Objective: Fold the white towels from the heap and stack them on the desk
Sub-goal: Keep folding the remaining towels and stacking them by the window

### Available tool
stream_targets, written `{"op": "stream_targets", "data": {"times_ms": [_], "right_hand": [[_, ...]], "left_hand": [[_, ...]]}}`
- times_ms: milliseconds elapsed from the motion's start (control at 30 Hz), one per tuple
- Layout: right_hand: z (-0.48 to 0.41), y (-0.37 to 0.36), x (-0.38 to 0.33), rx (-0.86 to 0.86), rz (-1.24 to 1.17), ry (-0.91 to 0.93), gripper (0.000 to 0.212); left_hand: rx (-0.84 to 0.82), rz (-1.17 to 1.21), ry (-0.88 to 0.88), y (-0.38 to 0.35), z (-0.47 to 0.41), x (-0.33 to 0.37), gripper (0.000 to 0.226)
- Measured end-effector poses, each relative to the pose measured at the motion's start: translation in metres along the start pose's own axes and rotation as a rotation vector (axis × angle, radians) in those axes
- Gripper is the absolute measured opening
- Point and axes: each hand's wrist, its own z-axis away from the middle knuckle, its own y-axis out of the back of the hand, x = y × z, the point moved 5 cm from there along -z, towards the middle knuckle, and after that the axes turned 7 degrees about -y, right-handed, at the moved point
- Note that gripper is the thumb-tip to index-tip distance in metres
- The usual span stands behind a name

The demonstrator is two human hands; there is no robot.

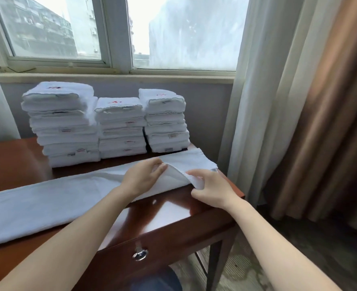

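The towel (pixel 47 198) lay as a long strip, folded lengthwise, across the worktop (pixel 173 208) in front of three stacks (pixel 121 127), its right end near the worktop's right edge. The left hand (pixel 144 175) had its fingers (pixel 159 168) curled round a raised fold near that end, and the right hand (pixel 210 190) pinched the flap's near edge between curled fingers and thumb. Soft, light and limp, it would likely sag wherever unsupported, so corners and hems seemed the best holds.
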Motion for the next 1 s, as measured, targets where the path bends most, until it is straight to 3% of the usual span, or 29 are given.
{"op": "stream_targets", "data": {"times_ms": [167, 367, 500, 800, 933, 1000], "right_hand": [[-0.023, 0.026, 0.015, 0.327, -0.149, -0.109, 0.035], [-0.054, 0.029, 0.051, 0.458, -0.361, -0.202, 0.012], [-0.078, 0.034, 0.054, 0.536, -0.393, -0.211, 0.016], [-0.108, 0.029, 0.067, 0.364, 0.159, -0.393, 0.021], [-0.106, 0.028, 0.073, 0.333, 0.279, -0.434, 0.026], [-0.105, 0.033, 0.068, 0.362, 0.320, -0.412, 0.030]], "left_hand": [[0.123, -0.005, 0.064, 0.003, -0.026, 0.003, 0.030], [0.121, -0.026, 0.169, -0.011, -0.055, -0.013, 0.032], [0.086, -0.064, 0.187, -0.023, -0.068, -0.023, 0.030], [0.115, -0.307, 0.118, -0.039, -0.074, -0.026, 0.031], [0.181, -0.270, 0.117, -0.039, -0.072, -0.024, 0.016], [0.264, -0.231, 0.011, -0.034, -0.070, -0.019, 0.020]]}}
